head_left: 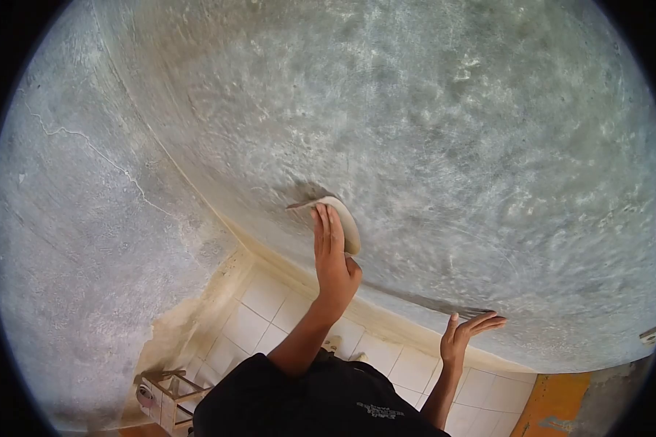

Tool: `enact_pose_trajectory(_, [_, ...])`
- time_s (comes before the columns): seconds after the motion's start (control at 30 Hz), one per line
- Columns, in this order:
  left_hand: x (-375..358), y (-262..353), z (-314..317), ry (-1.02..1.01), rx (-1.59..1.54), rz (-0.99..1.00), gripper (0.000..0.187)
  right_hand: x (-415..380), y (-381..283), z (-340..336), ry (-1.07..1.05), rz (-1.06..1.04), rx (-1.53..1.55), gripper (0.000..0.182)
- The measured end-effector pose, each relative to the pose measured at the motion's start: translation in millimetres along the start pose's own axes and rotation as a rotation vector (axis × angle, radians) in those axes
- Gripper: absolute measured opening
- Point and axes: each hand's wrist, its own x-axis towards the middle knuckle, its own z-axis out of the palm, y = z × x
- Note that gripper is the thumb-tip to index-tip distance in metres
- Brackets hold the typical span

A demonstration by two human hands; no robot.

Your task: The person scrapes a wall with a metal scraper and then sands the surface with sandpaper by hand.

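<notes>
Sheet, pale and curling, against the wall: pressing it there under straight, close-set fingers of the left hand. Resting the right hand by the wall's lower part, fingers released and grasping nothing. Probably handling as light, bendy, perhaps rough-faced; best taking hold flat across its middle. Counting one sheet, two hands, one wooden frame.

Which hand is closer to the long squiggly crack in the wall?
The left. The left hand presses a curled, pale sheet on the wall, to the right of the crack. The right hand is even farther right and lower.
</notes>
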Motion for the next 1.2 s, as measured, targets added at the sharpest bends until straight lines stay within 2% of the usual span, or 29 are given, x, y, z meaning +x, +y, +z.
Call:
enact_pose_trajectory(0.2, [-16, 23, 4, -0.056, -0.072, -0.063, 0.094, -1, -2, -3, -0.016, 0.018, -0.006, 0.088])
enact_pose_trajectory(0.27, [-23, 20, 11, -0.033, -0.18, -0.088, 0.095, -1, -5, -4, -0.018, 0.027, 0.002, 0.089])
enact_pose_trajectory(0.5, [23, 22, -14, 0.055, -0.157, -0.034, 0.095, -1, -6, -8, -0.043, 0.019, -0.006, 0.089])
enact_pose_trajectory(0.7, [-9, 40, -10, -0.092, -0.31, -0.206, 0.095, 1, -5, -3, -0.034, 0.021, 0.002, 0.092])
enact_pose_trajectory(0.73, [-6, 36, -11, -0.069, -0.242, -0.136, 0.095, 1, -4, -3, -0.038, 0.027, -0.004, 0.093])
enact_pose_trajectory(0.83, [18, 38, -20, 0.035, -0.293, -0.11, 0.091, 1, -4, -3, -0.053, 0.04, -0.01, 0.094])
enact_pose_trajectory(1.0, [21, 51, -26, 0.055, -0.564, -0.255, 0.084, 0, -4, -2, 0.006, -0.004, 0.001, 0.09])
enact_pose_trajectory(1.2, [20, 57, -14, 0.119, -0.632, -0.291, 0.082, -1, 0, -2, -0.013, -0.025, -0.003, 0.091])
